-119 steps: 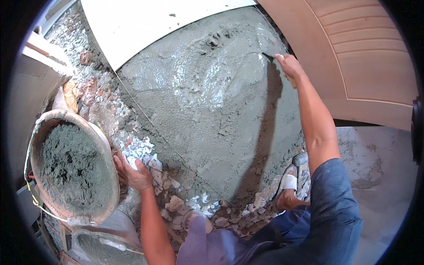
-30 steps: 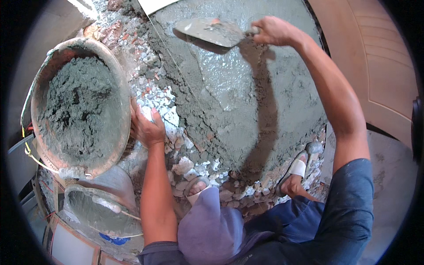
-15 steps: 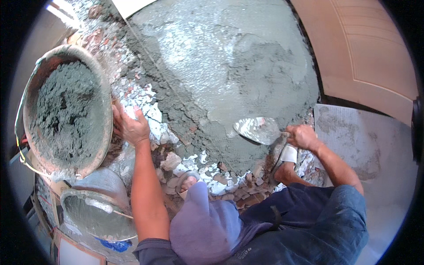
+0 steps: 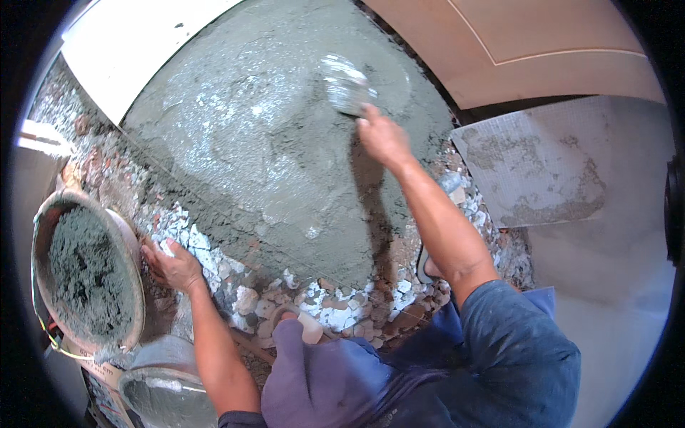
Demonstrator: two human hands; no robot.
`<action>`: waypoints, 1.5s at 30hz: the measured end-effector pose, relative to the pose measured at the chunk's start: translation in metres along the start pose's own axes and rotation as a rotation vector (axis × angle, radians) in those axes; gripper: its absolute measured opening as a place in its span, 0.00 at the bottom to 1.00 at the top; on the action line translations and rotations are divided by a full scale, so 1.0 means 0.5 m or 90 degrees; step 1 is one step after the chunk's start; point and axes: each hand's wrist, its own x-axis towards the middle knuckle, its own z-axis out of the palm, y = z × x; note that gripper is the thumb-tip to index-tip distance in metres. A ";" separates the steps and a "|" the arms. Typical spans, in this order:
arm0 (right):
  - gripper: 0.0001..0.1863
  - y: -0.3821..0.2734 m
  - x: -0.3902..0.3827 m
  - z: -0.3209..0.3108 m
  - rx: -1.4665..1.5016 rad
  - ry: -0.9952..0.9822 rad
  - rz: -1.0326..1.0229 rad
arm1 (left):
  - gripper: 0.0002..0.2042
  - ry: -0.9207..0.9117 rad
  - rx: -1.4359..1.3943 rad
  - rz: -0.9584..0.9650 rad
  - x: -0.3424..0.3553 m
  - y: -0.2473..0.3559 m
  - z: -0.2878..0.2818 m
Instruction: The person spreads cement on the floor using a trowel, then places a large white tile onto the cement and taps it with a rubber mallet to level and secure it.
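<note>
My right hand [image 4: 385, 140] is closed around the handle of a trowel [image 4: 346, 84]. The trowel, smeared by motion, is over a patch of wet grey mortar [image 4: 235, 143], and its shadow falls across the surface. Whether the blade touches the mortar I cannot tell. Low on the left, my left hand [image 4: 173, 266] has its fingers apart and holds nothing. It is beside a round bucket [image 4: 135, 285] heaped with dark, crumbly mortar [image 4: 89, 271]; contact with the bucket's side is unclear.
Broken tile rubble [image 4: 342, 307] lines the near edge of the mortar, around my feet. A second bucket [image 4: 160, 392] stands at lower left. A white board [image 4: 143, 50] lies far left, a panelled door [image 4: 528, 43] far right, and a mortar-stained tile [image 4: 535, 164] at right.
My right hand has carried the trowel forward and left, from the mortar's near edge to farther across it. The view has shifted, and my left hand stays beside the bucket.
</note>
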 end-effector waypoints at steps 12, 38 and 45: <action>0.27 0.362 0.068 -0.113 0.353 -0.058 0.201 | 0.32 0.006 -0.021 -0.001 0.000 0.002 -0.001; 0.15 -0.297 -0.394 -0.287 -0.230 -0.172 -0.767 | 0.32 -0.087 -0.263 0.035 -0.237 0.122 -0.167; 0.16 -0.727 -0.698 -0.066 -0.471 -0.055 -1.264 | 0.25 -0.090 -0.473 -0.135 -0.426 0.048 -0.299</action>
